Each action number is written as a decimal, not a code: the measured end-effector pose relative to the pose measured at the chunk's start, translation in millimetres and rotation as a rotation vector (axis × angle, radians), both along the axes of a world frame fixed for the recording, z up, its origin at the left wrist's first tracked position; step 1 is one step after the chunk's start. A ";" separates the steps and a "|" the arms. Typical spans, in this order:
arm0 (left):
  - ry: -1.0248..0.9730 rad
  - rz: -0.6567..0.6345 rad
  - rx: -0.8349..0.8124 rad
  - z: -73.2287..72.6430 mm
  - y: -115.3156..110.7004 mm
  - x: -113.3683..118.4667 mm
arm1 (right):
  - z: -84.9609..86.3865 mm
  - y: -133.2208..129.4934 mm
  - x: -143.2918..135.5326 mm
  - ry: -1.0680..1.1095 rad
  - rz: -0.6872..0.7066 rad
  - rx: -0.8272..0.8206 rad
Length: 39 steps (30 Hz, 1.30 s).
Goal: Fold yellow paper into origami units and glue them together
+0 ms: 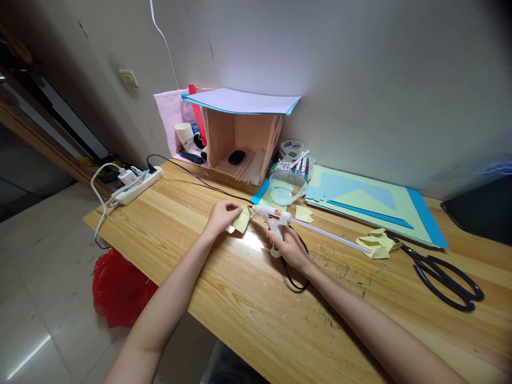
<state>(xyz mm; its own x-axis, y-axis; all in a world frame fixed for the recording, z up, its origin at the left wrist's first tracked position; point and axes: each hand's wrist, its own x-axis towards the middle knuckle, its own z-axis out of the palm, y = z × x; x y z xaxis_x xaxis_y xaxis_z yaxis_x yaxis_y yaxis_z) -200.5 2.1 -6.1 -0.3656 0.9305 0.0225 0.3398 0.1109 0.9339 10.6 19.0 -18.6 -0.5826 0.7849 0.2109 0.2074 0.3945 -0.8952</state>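
My right hand (292,246) is wrapped round the handle of a white hot glue gun (272,216). A long clear glue stick (330,234) runs out of its back end. Pinched in my left hand (222,217) is a small piece of yellow paper (241,221), held just above the table. The gun's nozzle points left and meets the paper's right edge; whether it touches cannot be made out. Just right of the gun lies another cut piece of yellow paper (304,214). My left fingertips are partly hidden behind the paper.
Crumpled yellow paper (376,244) lies beside black-handled scissors (444,274) at the right. Behind are a clear plastic bowl (287,189), markers (302,164), coloured sheets (400,197) and a cardboard box (222,133). The gun's black cord (200,178) leads to a power strip (138,186).
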 end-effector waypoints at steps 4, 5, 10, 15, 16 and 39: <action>0.018 -0.006 0.010 1.0 -0.7 0.5 | -1.5 0.9 -0.6 0.003 0.014 0.017; 0.025 -0.007 0.009 1.3 -0.9 0.6 | -1.8 1.1 -0.7 0.004 0.017 0.022; 0.034 -0.009 -0.002 1.5 -0.7 0.8 | -1.1 0.7 0.0 -0.005 0.006 0.038; 0.043 -0.003 0.004 0.9 -0.1 0.4 | 2.2 -0.5 0.1 -0.020 0.005 0.047; 0.043 -0.001 0.002 0.9 0.0 0.2 | 2.8 -0.8 0.0 -0.019 0.002 0.047; 0.026 0.048 0.036 6.3 -2.6 -1.9 | 2.7 1.7 2.4 -0.121 -0.031 0.077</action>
<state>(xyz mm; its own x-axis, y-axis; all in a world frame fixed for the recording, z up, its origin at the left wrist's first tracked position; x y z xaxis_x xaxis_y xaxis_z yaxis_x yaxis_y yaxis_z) -202.3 -0.4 0.2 -0.4090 0.9102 0.0660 0.3590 0.0940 0.9286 13.0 20.7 -16.0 -0.5830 0.7872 0.2011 0.3252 0.4529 -0.8301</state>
